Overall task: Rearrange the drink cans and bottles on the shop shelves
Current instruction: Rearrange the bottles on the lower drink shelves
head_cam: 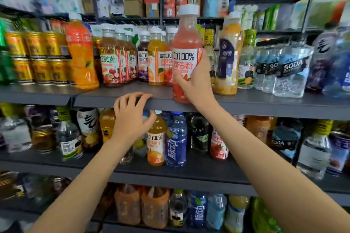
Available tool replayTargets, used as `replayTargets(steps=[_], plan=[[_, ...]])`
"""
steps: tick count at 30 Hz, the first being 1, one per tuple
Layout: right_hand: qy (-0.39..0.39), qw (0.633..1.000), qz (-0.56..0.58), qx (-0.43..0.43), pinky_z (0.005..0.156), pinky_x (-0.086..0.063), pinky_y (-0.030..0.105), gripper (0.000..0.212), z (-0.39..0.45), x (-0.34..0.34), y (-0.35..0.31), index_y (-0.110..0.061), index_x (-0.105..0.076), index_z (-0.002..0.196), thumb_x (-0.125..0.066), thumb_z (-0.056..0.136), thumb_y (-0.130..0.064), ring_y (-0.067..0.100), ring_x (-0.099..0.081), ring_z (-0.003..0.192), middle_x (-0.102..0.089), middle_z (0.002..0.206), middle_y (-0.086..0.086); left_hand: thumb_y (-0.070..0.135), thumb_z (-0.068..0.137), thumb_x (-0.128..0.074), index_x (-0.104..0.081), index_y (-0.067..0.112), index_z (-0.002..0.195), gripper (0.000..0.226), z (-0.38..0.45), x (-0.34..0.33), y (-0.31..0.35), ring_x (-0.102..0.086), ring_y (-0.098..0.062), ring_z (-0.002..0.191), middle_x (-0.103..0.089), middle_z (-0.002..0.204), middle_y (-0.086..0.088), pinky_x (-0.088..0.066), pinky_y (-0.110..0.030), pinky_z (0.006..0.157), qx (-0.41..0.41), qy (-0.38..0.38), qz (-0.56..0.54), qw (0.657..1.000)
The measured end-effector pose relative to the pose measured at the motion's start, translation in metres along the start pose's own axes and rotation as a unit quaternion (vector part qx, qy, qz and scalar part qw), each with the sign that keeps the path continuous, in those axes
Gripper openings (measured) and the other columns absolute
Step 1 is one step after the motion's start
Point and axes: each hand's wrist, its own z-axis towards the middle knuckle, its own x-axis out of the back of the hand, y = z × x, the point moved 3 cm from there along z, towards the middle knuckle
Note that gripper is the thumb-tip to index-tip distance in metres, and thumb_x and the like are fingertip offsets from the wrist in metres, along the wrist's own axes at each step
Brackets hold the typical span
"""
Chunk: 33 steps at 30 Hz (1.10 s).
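Upper shelf (117, 96), left to right: green bottles (4, 66) at the frame edge; gold cans (36, 56) stacked in two tiers; a leaning orange bottle (81, 56); a row of white-capped juice bottles (132, 56) with red, purple and orange contents; the pink bottle (186, 43), held in front of that row; a tall yellow bottle (229, 56); clear soda bottles (291, 73); blurred dark and blue bottles at the far right. Above, a top shelf holding cartons (132, 0) and small red boxes (175, 2). Middle shelf (189, 174): blurred clear and dark bottles at left, an orange juice bottle (155, 142) just beside a blue bottle (176, 140), then a dark bottle, a red juice bottle (218, 143) and further soda bottles. Lowest shelf: brown, blue and yellow bottles, much blurred.

Left hand (130, 117): raised in front of the upper shelf's front edge, fingers curled loosely over that edge, thumb near the cap of the orange juice bottle below; it holds nothing that can be seen. Right hand (197, 79): grasps the pink bottle round its white label, thumb on the front, fingers wrapped behind on the right. The pink bottle stands upright, white cap uppermost, its base overlapping the front edge of the upper shelf; whether the base rests on the shelf cannot be told. Both forearms rise bare from the lower frame corners
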Motion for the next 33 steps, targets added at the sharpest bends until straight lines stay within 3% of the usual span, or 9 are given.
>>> replayTargets(steps=[2, 5, 9, 14, 18, 23, 26, 30, 33], plan=[[-0.026, 0.999, -0.004, -0.038, 0.105, -0.033, 0.031, 0.088, 0.008, -0.024, 0.001, 0.000, -0.008, 0.146, -0.065, 0.085, -0.023, 0.030, -0.041, 0.121, -0.038, 0.133, 0.021, 0.054, 0.080, -0.029, -0.058, 0.022, 0.120, 0.059, 0.002, 0.006, -0.008, -0.041, -0.026, 0.115, -0.054, 0.120, -0.002, -0.019, -0.036, 0.100, 0.000, -0.001, -0.019, 1.000], [-0.049, 0.992, -0.077, -0.083, 0.094, -0.034, 0.029, 0.085, 0.013, -0.051, 0.002, -0.012, 0.005, 0.149, -0.057, 0.092, -0.015, 0.036, -0.042, 0.119, -0.023, 0.143, 0.024, 0.062, 0.076, -0.017, -0.055, 0.029, 0.120, 0.068, 0.012, 0.009, -0.011, -0.036, -0.022, 0.117, -0.050, 0.121, 0.004, -0.015, -0.032, 0.100, 0.034, -0.034, -0.038, 0.998], [-0.087, 0.960, -0.259, -0.062, 0.082, -0.048, 0.043, 0.087, 0.010, -0.071, 0.009, -0.035, -0.005, 0.149, -0.047, 0.087, 0.011, 0.043, -0.038, 0.122, 0.006, 0.153, 0.022, 0.070, 0.075, -0.020, -0.045, 0.041, 0.129, 0.067, 0.023, 0.008, -0.021, -0.023, -0.025, 0.129, -0.040, 0.135, 0.005, -0.008, -0.038, 0.109, 0.058, -0.127, -0.012, 0.990], [-0.076, 0.916, -0.395, 0.013, 0.093, -0.040, 0.040, 0.029, 0.005, -0.069, 0.001, -0.011, -0.054, 0.122, -0.043, 0.096, -0.017, 0.035, -0.031, 0.126, -0.020, 0.150, 0.014, 0.064, 0.090, -0.032, -0.039, 0.044, 0.133, 0.048, 0.024, 0.006, -0.027, -0.017, -0.024, 0.132, -0.034, 0.140, 0.003, -0.004, -0.037, 0.109, 0.049, -0.154, -0.003, 0.987], [-0.132, 0.896, -0.423, -0.029, 0.097, -0.034, 0.049, 0.041, 0.003, -0.076, 0.007, -0.010, -0.050, 0.126, -0.032, 0.099, -0.035, 0.036, -0.034, 0.125, -0.029, 0.143, 0.010, 0.069, 0.086, -0.026, -0.038, 0.044, 0.133, 0.055, 0.025, 0.003, -0.028, -0.018, -0.025, 0.132, -0.035, 0.139, 0.003, -0.004, -0.041, 0.111, 0.047, -0.156, 0.009, 0.987], [-0.199, 0.874, -0.427, -0.121, 0.105, -0.022, 0.046, 0.052, 0.004, -0.074, 0.008, -0.006, -0.051, 0.129, -0.024, 0.100, -0.040, 0.035, -0.039, 0.126, -0.026, 0.148, 0.008, 0.070, 0.084, -0.026, -0.040, 0.043, 0.132, 0.057, 0.024, 0.002, -0.028, -0.019, -0.027, 0.133, -0.037, 0.138, 0.002, -0.001, -0.043, 0.113, 0.052, -0.149, 0.007, 0.987], [-0.104, 0.914, -0.389, -0.046, 0.100, -0.029, 0.042, 0.044, -0.012, -0.065, 0.001, -0.009, -0.049, 0.130, -0.033, 0.098, -0.034, 0.035, -0.044, 0.121, -0.034, 0.144, 0.015, 0.065, 0.090, -0.029, -0.041, 0.038, 0.134, 0.053, 0.017, 0.001, -0.025, -0.018, -0.027, 0.135, -0.037, 0.139, 0.000, 0.004, -0.045, 0.113, 0.068, -0.111, 0.014, 0.991], [0.053, 0.974, -0.201, 0.092, 0.098, -0.032, 0.032, 0.033, -0.105, -0.008, -0.002, -0.005, -0.058, 0.118, -0.048, 0.087, -0.016, 0.026, -0.044, 0.118, -0.050, 0.127, 0.019, 0.065, 0.083, -0.015, -0.038, 0.032, 0.137, 0.067, 0.001, -0.005, -0.018, -0.009, -0.030, 0.140, -0.032, 0.144, -0.004, 0.006, -0.050, 0.113, 0.074, -0.060, 0.021, 0.995], [0.070, 0.977, -0.203, -0.010, 0.096, -0.035, 0.032, 0.028, -0.175, 0.038, 0.048, -0.004, -0.057, 0.110, -0.052, 0.083, -0.009, 0.020, -0.043, 0.108, -0.050, 0.116, 0.020, 0.066, 0.081, -0.008, -0.035, 0.029, 0.138, 0.073, -0.006, -0.006, -0.013, -0.003, -0.030, 0.142, -0.027, 0.146, -0.005, 0.006, -0.052, 0.112, 0.081, -0.048, 0.022, 0.995]])
